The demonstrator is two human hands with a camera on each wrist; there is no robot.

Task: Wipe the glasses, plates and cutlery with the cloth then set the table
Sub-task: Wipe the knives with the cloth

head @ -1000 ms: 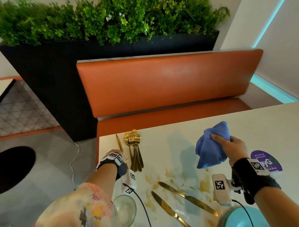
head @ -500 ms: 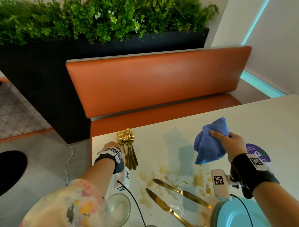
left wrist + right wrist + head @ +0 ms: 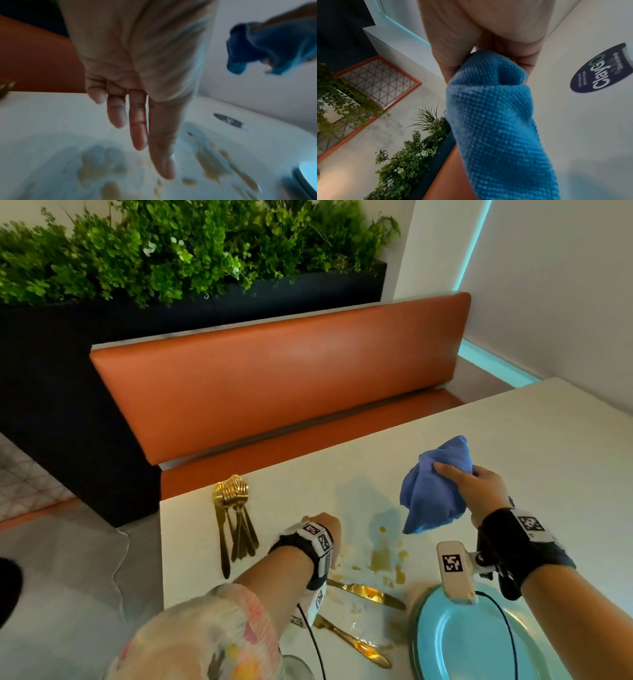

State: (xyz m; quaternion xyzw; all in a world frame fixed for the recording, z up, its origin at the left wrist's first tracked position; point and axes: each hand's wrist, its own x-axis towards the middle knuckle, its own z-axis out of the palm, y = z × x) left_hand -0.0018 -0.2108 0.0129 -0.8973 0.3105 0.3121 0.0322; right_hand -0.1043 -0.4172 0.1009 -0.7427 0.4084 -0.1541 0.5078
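My right hand (image 3: 474,484) grips a bunched blue cloth (image 3: 433,491), held up above the white table (image 3: 565,446); the wrist view shows the cloth (image 3: 496,128) pinched between thumb and fingers. My left hand (image 3: 325,525) hovers open over brown stains, its fingers (image 3: 137,121) straight and empty. A pile of gold cutlery (image 3: 234,518) lies at the table's far left. Two dirty gold knives (image 3: 366,592) (image 3: 352,645) lie near me. A turquoise plate (image 3: 472,642) sits at the lower right. A glass (image 3: 296,667) shows at the bottom edge.
Brown spills (image 3: 385,556) mark the table between my hands. A round purple sticker (image 3: 600,70) lies on the tabletop to the right. An orange bench (image 3: 274,381) runs along the far side, with a dark planter of green plants (image 3: 171,251) behind it.
My left hand left the cutlery pile and moved right toward the stains and knives. My right hand still holds the cloth up. The view tilted down, showing more of the plate.
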